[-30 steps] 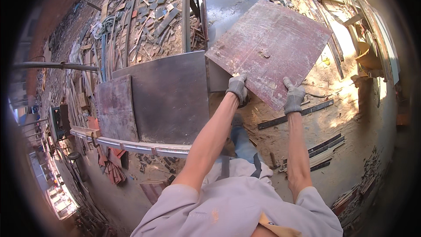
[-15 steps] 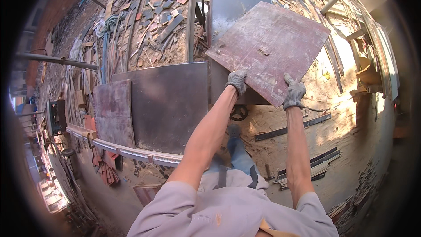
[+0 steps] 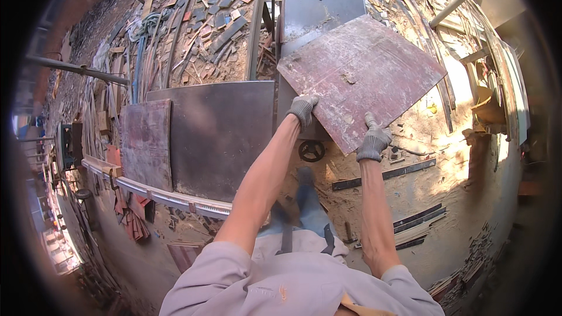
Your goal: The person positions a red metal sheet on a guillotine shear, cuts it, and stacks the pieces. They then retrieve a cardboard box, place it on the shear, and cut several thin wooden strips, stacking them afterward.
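Observation:
Both my hands wear grey knit gloves and grip a worn reddish-brown plywood panel [image 3: 369,73], scuffed with pale marks and chipped near its middle. My left hand [image 3: 302,109] holds the lower left edge, and my right hand [image 3: 373,138] holds the edge by the near corner, thumb on top. The fingers underneath are hidden. The panel is held at an angle over part of a dark flat machine table [image 3: 319,9]. To the left, a similar reddish panel [image 3: 145,143] lies on a larger dark tabletop [image 3: 222,134].
A rail with a scale [image 3: 175,199] runs along the left tabletop's near edge. Below the held panel is a black handwheel [image 3: 311,151]. Dark strips [image 3: 383,174] lie on the sawdust-covered floor at right. Wood offcuts [image 3: 225,26] heap beyond the tables, beside a metal bar [image 3: 256,23].
The held panel has come slightly lower in the picture and turned a little. My hands have moved left and slightly down with it, still gripping its edges.

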A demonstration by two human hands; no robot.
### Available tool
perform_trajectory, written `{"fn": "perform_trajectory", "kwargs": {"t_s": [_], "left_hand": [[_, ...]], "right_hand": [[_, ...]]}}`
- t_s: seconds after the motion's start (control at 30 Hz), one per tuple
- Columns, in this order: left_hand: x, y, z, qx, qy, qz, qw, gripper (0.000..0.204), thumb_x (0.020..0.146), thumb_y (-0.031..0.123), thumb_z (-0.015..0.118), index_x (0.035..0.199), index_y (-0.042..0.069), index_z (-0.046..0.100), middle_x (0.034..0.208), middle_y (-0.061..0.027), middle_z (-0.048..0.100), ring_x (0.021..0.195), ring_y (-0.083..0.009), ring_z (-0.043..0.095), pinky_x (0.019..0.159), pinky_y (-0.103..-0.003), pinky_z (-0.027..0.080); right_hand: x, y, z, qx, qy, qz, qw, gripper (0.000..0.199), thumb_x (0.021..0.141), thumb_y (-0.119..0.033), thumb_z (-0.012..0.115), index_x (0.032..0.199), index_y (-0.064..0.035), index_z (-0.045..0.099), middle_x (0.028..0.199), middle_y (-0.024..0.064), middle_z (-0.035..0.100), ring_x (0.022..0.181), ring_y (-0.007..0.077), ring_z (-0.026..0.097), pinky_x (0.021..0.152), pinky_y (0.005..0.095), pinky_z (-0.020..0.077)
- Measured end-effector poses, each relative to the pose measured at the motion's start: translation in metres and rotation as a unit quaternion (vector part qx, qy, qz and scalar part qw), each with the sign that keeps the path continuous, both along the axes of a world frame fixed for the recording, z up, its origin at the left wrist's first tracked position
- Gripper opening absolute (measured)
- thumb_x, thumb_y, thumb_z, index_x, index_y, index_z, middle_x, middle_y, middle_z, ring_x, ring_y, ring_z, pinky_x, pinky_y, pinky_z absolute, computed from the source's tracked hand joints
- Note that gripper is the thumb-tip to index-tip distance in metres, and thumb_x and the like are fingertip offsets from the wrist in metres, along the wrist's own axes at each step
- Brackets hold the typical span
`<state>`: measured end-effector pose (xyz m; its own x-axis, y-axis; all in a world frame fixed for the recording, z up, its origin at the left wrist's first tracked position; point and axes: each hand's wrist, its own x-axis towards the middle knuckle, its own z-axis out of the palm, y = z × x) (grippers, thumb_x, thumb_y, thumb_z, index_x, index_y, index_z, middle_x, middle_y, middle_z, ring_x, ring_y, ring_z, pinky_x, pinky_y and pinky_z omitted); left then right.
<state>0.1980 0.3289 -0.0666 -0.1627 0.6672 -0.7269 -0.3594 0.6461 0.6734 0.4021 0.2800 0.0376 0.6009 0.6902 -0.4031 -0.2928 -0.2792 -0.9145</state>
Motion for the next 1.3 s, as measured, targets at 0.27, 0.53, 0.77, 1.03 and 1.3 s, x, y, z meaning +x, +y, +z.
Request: {"fn": "perform_trajectory", "kwargs": {"t_s": [0.27, 0.53, 0.77, 1.03, 1.3], "left_hand": [[0.008, 0.016, -0.004, 0.017, -0.014, 0.011, 1.0, 0.032, 0.096, 0.014, 0.073, 0.123, -0.002, 0.066, 0.108, -0.0124, 0.07, 0.096, -0.0225, 0.063, 0.088, -0.04, 0.05], [-0.028, 0.009, 0.019, -0.027, -0.032, -0.001, 0.999, 0.027, 0.102, 0.014, 0.067, 0.123, -0.003, 0.061, 0.104, -0.0142, 0.07, 0.083, -0.0283, 0.07, 0.075, -0.047, 0.061], [-0.002, -0.183, 0.098, 0.001, 0.153, -0.161, 0.975, 0.08, 0.091, 0.054, 0.076, 0.139, -0.007, 0.059, 0.127, -0.0252, 0.071, 0.108, -0.035, 0.074, 0.095, -0.041, 0.056], [-0.078, -0.306, 0.303, 0.33, 0.168, -0.147, 0.917, 0.145, 0.067, 0.055, 0.097, 0.168, 0.0, 0.008, 0.17, -0.0287, 0.026, 0.156, -0.0388, 0.033, 0.126, -0.045, 0.034], [-0.334, -0.491, 0.23, 0.065, 0.167, 0.226, 0.957, 0.014, 0.09, 0.009, 0.084, 0.092, -0.004, 0.08, 0.082, -0.002, 0.073, 0.073, -0.0097, 0.067, 0.066, -0.028, 0.055]], "right_hand": [[0.01, 0.012, -0.034, 0.032, -0.117, -0.023, 0.992, 0.035, 0.081, -0.012, 0.092, 0.087, -0.002, 0.059, 0.083, 0.0058, 0.063, 0.071, 0.0195, 0.057, 0.068, 0.0379, 0.0527], [-0.046, -0.021, 0.019, -0.173, -0.231, -0.028, 0.957, 0.044, 0.08, -0.025, 0.096, 0.074, -0.0003, 0.06, 0.076, 0.005, 0.064, 0.066, 0.0184, 0.054, 0.065, 0.0372, 0.0527], [-0.015, -0.175, 0.095, -0.008, -0.18, 0.115, 0.977, 0.044, 0.095, -0.014, 0.081, 0.131, 0.0016, 0.06, 0.122, 0.0123, 0.07, 0.099, 0.0198, 0.066, 0.083, 0.0345, 0.0607], [-0.103, -0.291, 0.104, 0.203, -0.285, 0.407, 0.844, 0.051, 0.089, -0.005, 0.077, 0.135, 0.0003, 0.057, 0.124, 0.0158, 0.07, 0.101, 0.0294, 0.069, 0.088, 0.0407, 0.0562], [-0.342, -0.36, 0.058, 0.476, -0.506, 0.537, 0.479, 0.043, 0.085, -0.002, 0.071, 0.128, -0.0011, 0.067, 0.131, 0.028, 0.07, 0.116, 0.0449, 0.07, 0.095, 0.0519, 0.0591]]}}
